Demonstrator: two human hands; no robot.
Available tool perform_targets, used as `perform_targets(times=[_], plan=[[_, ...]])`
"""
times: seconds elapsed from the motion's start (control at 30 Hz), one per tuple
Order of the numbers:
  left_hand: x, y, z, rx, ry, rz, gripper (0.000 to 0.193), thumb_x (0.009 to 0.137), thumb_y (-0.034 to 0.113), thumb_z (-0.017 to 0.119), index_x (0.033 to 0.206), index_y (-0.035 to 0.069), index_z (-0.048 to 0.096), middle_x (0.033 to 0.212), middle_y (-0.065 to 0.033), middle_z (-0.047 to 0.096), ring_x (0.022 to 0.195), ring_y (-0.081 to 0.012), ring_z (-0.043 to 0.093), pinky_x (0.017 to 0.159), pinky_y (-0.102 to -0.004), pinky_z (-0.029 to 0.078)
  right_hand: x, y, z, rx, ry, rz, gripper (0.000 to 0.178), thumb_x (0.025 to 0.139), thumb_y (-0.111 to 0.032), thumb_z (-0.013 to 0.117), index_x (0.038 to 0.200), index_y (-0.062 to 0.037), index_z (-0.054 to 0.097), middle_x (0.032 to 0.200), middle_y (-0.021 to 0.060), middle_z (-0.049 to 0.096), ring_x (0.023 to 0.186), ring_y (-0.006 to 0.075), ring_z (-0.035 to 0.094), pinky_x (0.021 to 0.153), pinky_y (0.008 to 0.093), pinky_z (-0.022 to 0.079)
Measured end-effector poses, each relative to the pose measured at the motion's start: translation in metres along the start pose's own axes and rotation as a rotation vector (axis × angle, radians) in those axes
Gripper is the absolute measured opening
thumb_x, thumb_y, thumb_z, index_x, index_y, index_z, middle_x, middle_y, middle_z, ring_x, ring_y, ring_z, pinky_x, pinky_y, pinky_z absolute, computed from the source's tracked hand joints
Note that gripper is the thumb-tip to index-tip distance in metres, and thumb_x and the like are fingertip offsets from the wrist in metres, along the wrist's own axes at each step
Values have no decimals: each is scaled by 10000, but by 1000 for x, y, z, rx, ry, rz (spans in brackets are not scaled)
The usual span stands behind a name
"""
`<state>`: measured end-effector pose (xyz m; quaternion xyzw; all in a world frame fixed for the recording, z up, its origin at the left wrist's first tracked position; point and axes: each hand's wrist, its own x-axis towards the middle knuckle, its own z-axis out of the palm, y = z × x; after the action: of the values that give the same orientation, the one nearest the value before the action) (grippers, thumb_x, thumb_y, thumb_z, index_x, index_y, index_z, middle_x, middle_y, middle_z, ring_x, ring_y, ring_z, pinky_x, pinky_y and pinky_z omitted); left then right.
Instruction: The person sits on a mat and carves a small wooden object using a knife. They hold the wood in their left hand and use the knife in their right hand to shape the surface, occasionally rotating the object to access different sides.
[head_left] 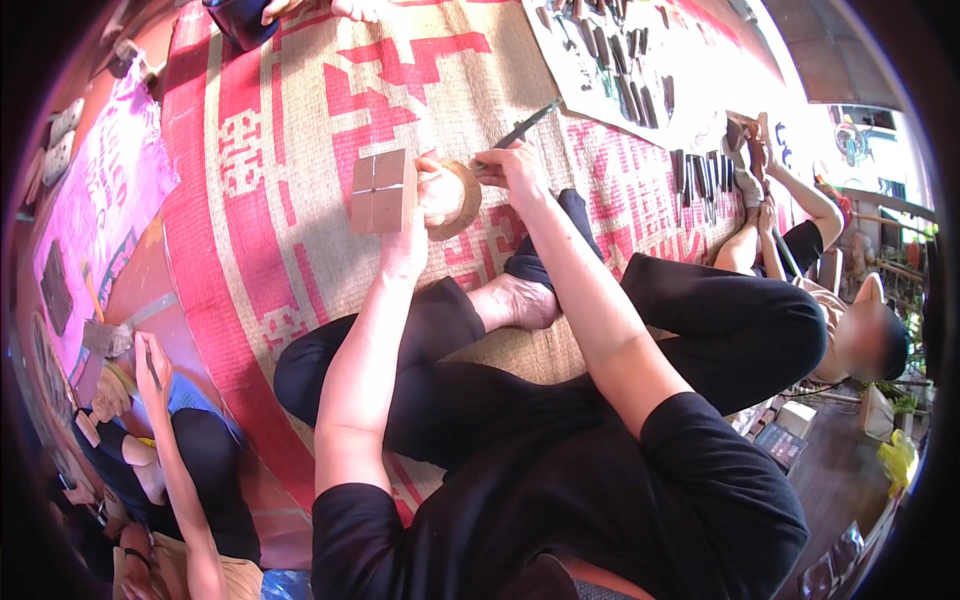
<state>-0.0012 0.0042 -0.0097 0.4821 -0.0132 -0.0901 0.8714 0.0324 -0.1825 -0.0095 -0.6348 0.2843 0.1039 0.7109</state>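
My left hand is closed around a wooden piece out over the mat. On its left side is a square, light-brown wooden block with dark crossing lines on its face. A round, yellowish wooden disc shows on its right side; my fingers hide how the two join. My right hand grips a slim dark hand tool just right of the disc. One end of the tool points away to the upper right; its other end is partly hidden by my fingers near the disc's rim.
A red-and-straw woven mat lies under me. Several dark-handled tools rest on a white sheet at the far right, with another row of tools nearer. Other people work at left and right; one person's hand is at lower left.
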Motion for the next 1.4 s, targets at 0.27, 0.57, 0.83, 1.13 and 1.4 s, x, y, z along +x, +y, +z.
perform_targets(times=[0.27,0.57,0.83,1.13,1.4], plan=[[4,8,2,-107,42,-62,255,853,282,620,1028,115,537,1220,-92,531,1132,-188,453,960,-348,371,-10,3,7,85,-85,-13,172,788,-82,619,895,50,591,876,157,652,740,224,650,652,307,542],[6,9,3,-137,80,-91,239,853,271,617,1013,113,535,1234,-109,529,1139,-191,454,983,-359,349,-9,2,-7,170,-30,-25,119,790,-43,570,840,58,610,849,163,656,712,212,649,639,307,547],[1,6,6,-35,36,-15,243,860,258,608,1038,111,531,1212,-121,545,1140,-192,464,982,-362,352,-21,-1,11,84,44,-68,98,778,-35,582,828,50,582,794,160,646,680,230,652,612,308,550],[5,15,2,-220,126,-128,204,862,236,597,1024,130,532,1278,-130,509,1151,-196,455,958,-359,381,-29,6,18,171,-11,-32,178,757,-90,656,864,25,572,845,120,623,797,203,626,690,321,515],[3,8,5,-107,81,-47,223,868,263,601,1029,125,531,1244,-121,522,1152,-188,449,955,-348,379,-19,10,7,192,63,-35,95,785,-25,572,847,48,567,826,162,637,711,231,652,639,327,539]])
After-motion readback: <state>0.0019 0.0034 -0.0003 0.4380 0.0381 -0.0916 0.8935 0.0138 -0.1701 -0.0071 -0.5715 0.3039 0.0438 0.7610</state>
